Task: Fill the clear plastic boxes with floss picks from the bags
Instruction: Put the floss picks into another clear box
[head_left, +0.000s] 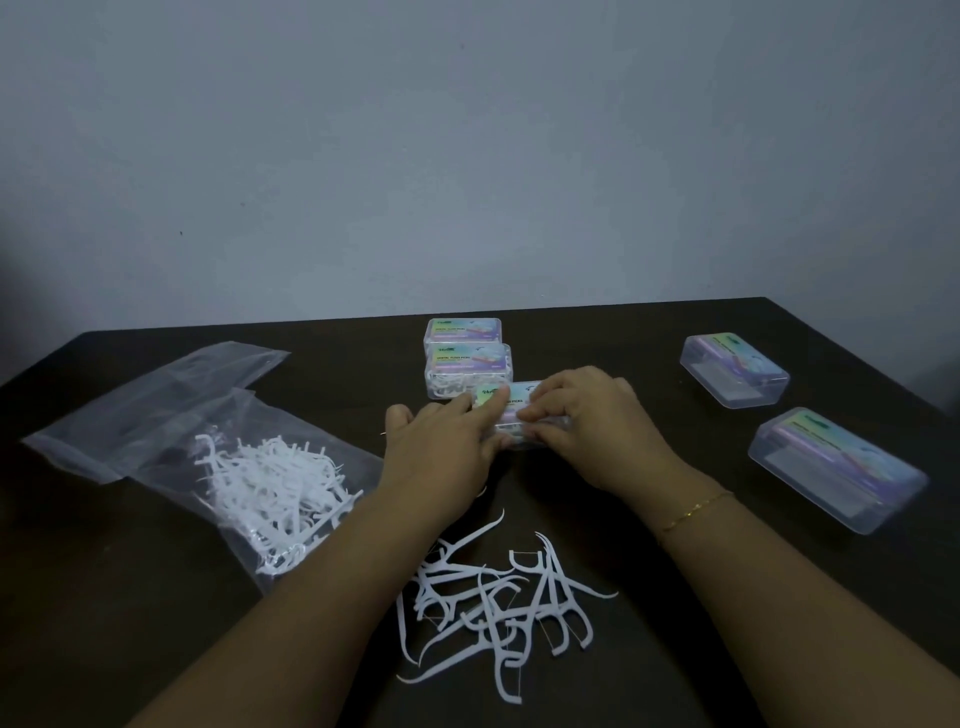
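Holding a clear plastic box (511, 415) between them at the middle of the dark counter (104, 597), the left hand (441, 447) and right hand (592, 421) both curl their fingers round it, the left from the box's left end, the right from its right end. Just beyond it lie two filled boxes (465, 353). Two empty boxes (779, 415) sit well apart at the right. A clear bag of floss picks (260, 483) lies at the left, and loose floss picks (498, 603) are scattered near, between the forearms.
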